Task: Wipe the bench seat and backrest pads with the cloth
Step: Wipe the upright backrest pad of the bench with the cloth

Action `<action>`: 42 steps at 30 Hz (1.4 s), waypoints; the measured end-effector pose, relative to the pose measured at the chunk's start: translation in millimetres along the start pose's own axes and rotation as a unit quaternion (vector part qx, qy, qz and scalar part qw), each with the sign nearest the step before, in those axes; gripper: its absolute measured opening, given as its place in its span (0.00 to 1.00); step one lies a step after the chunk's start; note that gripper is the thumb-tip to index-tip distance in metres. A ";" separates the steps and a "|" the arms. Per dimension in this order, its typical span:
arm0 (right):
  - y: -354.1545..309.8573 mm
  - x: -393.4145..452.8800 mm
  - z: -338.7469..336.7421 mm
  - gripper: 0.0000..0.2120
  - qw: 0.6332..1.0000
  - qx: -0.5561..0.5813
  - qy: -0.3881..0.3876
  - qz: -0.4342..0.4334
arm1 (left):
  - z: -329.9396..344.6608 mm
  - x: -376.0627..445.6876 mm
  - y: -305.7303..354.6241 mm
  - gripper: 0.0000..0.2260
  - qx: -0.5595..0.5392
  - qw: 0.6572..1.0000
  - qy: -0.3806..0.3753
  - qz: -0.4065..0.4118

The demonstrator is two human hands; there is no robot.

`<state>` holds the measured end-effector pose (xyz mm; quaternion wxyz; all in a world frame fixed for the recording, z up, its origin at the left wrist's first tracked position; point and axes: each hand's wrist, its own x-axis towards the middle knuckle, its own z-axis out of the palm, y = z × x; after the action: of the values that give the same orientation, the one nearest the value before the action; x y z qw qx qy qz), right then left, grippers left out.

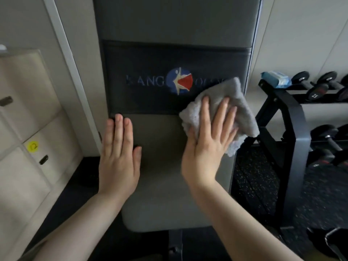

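Right hand [205, 146] flat, fingers spread, pressing the cloth [222, 113] — grey, fluffy, rumpled — on the pad's [162, 185] right edge, half over the dark logo band [150, 98]. Left hand [118, 157] flat on the pad's left side — holding nothing.

Cream lockers [24, 113] along the left wall, with dark handles. Yellow round sticker [32, 146] on one locker door, its number blurred. Pale wall [301, 34] behind, with a white frame [64, 48] running diagonally at left. Black rack [290, 117] at right, two tiers visible. Black dumbbells [320, 85] lined up on the upper tier, one end marked 25; more dumbbells on the lower tier, partly hidden. Blue wipes pack [275, 79] lying on the rack's top left corner, just beside the nearest dumbbell. Dark speckled floor [254, 176] under the rack.
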<state>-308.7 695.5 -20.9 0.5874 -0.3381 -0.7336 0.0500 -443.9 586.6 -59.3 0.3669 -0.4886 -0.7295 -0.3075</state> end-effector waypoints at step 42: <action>-1.2 -152.6 50.1 0.32 0.939 -0.095 -0.205 -0.260 | -3.9 -16.8 -33.2 0.23 0.048 0.991 -0.017 0.120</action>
<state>-341.7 626.1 -161.9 0.3820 -0.1728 -0.9016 -0.1063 -469.9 564.2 -74.2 0.4119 -0.5595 -0.6856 -0.2173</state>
